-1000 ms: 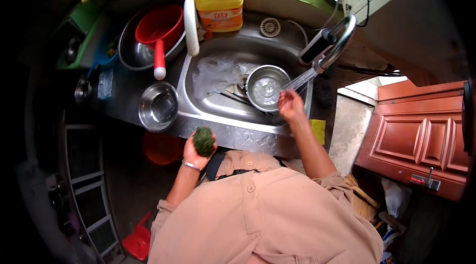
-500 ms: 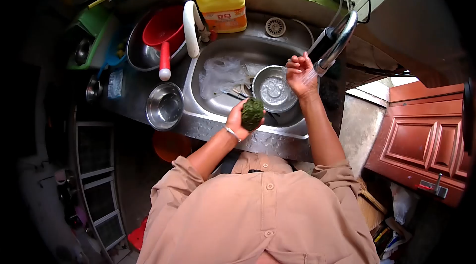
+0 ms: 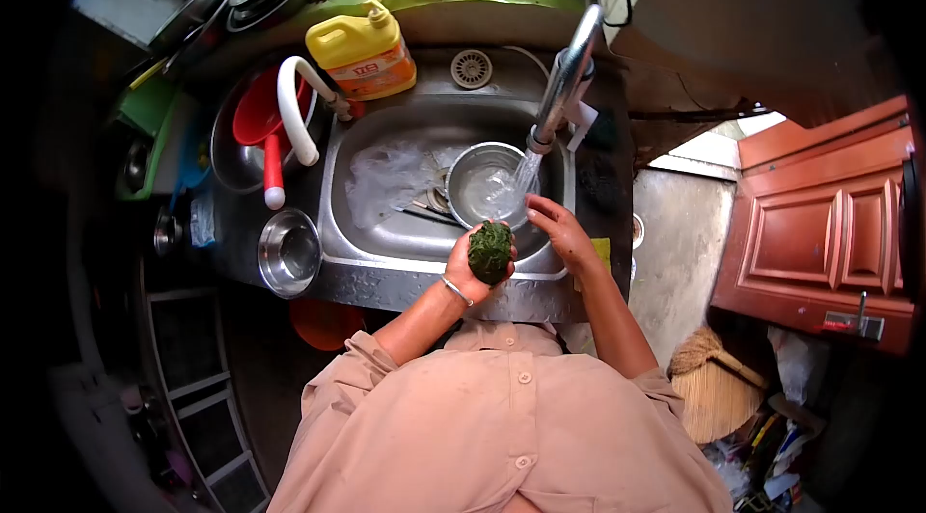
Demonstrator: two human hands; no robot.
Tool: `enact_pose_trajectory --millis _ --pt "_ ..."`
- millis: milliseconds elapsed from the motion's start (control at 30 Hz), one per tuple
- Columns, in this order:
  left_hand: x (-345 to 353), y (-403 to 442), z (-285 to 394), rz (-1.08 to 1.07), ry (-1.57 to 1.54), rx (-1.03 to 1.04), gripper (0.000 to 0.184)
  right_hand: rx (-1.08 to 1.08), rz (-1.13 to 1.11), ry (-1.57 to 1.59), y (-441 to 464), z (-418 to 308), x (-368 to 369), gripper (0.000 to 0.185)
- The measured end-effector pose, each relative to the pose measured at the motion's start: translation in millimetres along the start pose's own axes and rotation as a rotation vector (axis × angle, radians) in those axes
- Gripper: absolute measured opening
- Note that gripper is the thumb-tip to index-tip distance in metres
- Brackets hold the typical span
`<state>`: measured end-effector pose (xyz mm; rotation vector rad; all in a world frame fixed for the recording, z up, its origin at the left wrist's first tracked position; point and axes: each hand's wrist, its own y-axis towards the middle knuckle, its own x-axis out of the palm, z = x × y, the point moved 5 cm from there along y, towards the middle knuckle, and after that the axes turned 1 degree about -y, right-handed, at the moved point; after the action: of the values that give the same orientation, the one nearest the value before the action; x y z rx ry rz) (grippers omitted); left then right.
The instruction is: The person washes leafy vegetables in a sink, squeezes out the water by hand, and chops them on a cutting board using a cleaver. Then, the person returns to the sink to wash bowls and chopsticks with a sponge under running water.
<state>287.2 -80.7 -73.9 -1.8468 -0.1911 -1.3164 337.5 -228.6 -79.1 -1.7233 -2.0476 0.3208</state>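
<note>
On the left, beyond the left hand's fingers, a red ladle [image 3: 258, 118] sits in a wide metal bowl [image 3: 228, 148], and a small steel bowl [image 3: 289, 253] rests on the table [image 3: 362, 284] nearer to them. Into the sink [image 3: 365, 235] now: a clear plastic bag [image 3: 378, 175] lies in the basin, up and left of those fingers. And here is the left hand [image 3: 467, 267], a bracelet [image 3: 457, 291] at its wrist, its fingers curled round a dark green clump [image 3: 490, 254] that sits in the palm at the sink's front edge! Just past the clump, a metal pot [image 3: 476, 187] holds water, with the stream [image 3: 528, 173] from the faucet [image 3: 566, 69] running down at its right side. To the right comes the right hand [image 3: 563, 231], its fingers loosely extended, slightly bent, holding nothing, just below the stream; whether they touch the pot's rim, one cannot tell.
</note>
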Motion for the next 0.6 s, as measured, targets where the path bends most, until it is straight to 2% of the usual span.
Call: enact_pose_trajectory --millis 33,100,200,233,300,433,467,533,567,600 --pt "-1 -1 2 0.012 0.026 0.047 0.028 -0.027 -0.031 -0.071 -13 -10 2 0.037" --pt "-4 -2 4 0.021 0.066 0.067 0.027 -0.016 -0.073 0.021 -38 -25 -1 0.032" --pt "-12 -7 9 0.02 0.03 -0.008 0.028 -0.207 -0.232 0.437 -84 -57 1 0.034" --pt "-8 -12 7 0.02 0.023 -0.039 0.025 -0.29 -0.289 0.629 -99 -56 -2 0.031" --pt "-3 -21 7 -0.058 0.086 -0.107 0.023 -0.388 -0.239 0.922 -139 -52 -12 0.032" --pt "-9 -42 1 -0.115 0.097 -0.276 0.028 -0.697 -0.219 1.08 -231 8 -38 0.039" --pt "-17 -44 -3 -0.113 0.086 -0.345 0.03 -0.747 -0.159 1.075 -257 30 -41 0.039" --pt "-26 -50 -16 -0.086 0.09 -0.453 0.032 -0.561 0.214 1.093 -300 103 -38 0.036" --pt "-33 -50 -22 -0.06 0.12 -0.48 0.031 -0.449 0.421 1.079 -323 147 -33 0.034" --pt "-40 -48 -30 -0.042 0.129 -0.522 0.03 -0.337 0.727 0.963 -349 202 -27 0.033"
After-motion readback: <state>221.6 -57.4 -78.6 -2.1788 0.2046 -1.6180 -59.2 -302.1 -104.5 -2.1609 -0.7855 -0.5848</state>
